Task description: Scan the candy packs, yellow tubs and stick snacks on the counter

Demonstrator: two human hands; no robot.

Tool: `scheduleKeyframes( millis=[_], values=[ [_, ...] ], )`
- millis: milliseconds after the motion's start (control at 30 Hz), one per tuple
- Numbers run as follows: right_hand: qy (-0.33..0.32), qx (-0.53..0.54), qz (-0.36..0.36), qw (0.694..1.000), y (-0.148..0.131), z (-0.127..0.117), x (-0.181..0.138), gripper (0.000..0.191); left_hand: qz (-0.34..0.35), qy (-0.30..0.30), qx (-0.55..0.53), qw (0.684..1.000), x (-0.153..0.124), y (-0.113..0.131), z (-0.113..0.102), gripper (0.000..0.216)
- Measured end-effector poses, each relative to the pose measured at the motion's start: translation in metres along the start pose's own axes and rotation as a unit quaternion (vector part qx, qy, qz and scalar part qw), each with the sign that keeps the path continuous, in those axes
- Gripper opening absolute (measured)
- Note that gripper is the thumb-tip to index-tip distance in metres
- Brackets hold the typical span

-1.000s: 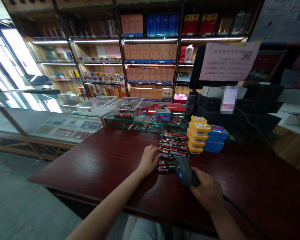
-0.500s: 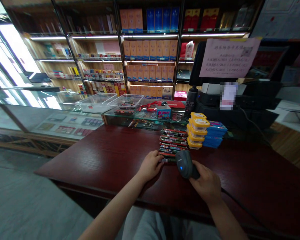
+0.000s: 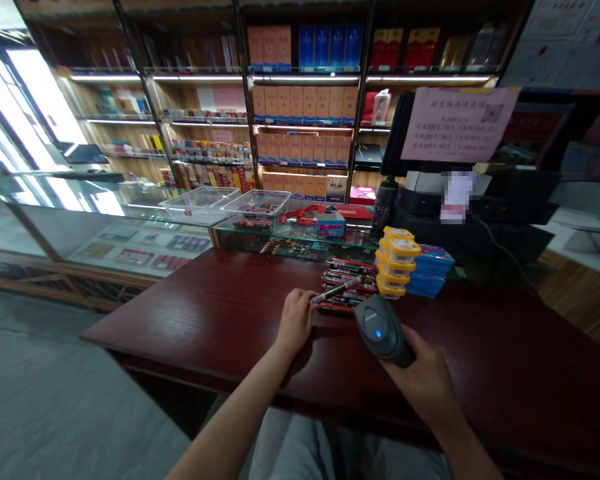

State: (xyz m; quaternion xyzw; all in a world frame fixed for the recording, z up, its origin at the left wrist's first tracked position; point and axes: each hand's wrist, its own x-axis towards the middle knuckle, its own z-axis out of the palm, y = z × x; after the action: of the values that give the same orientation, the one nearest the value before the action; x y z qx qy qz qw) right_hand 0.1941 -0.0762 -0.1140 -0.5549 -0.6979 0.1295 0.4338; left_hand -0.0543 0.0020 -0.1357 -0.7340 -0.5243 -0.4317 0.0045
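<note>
My left hand (image 3: pixel 296 323) pinches the near left end of a slim wrapped stick (image 3: pixel 336 291), dark with a pale printed band. The stick slants up to the right over a row of similar dark and red wrapped sticks (image 3: pixel 343 308) lying side by side on the table. In my right hand (image 3: pixel 427 380) is a dark grey barcode scanner (image 3: pixel 380 327) with a lit blue light, its head pointing forward and left toward the sticks. Just behind the row's right end stand stacked yellow-lidded tubs (image 3: pixel 397 263), beside a stack of blue packs (image 3: pixel 430 270).
The dark red table (image 3: pixel 190 300) meets a glass display counter (image 3: pixel 155 243) holding clear plastic trays (image 3: pixel 257 203) and a small blue-pink box (image 3: pixel 330 223). A monitor bearing a pink paper sign (image 3: pixel 460 123) stands at the right. Shelves of boxed goods (image 3: pixel 300 103) line the back.
My left hand has lifted the nearest stick off the table and turned it at a slant above the row. The scanner has drawn back slightly to the right, toward me.
</note>
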Motion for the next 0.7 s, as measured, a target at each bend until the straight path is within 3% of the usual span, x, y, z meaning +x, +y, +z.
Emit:
scheduleKeyframes(
  millis=[133,267,333,700],
  values=[
    [-0.075,0.089,0.062,0.991,-0.015,0.006,-0.006,0.041,-0.063,0.063,0.020,0.996,0.002,-0.006,0.004,0.018],
    [-0.166,0.168,0.154,0.960,-0.025,0.008,-0.009,0.037,-0.099,0.077,0.038,0.991,0.001,-0.010,0.006,0.016],
    [-0.197,0.187,0.166,0.948,-0.029,0.008,-0.009,0.035,-0.112,0.080,0.044,0.990,0.001,-0.010,0.007,0.015],
    [-0.131,0.190,0.121,0.965,-0.037,0.021,-0.011,0.038,-0.118,0.088,0.048,0.988,0.001,-0.018,0.007,0.016]
  ],
)
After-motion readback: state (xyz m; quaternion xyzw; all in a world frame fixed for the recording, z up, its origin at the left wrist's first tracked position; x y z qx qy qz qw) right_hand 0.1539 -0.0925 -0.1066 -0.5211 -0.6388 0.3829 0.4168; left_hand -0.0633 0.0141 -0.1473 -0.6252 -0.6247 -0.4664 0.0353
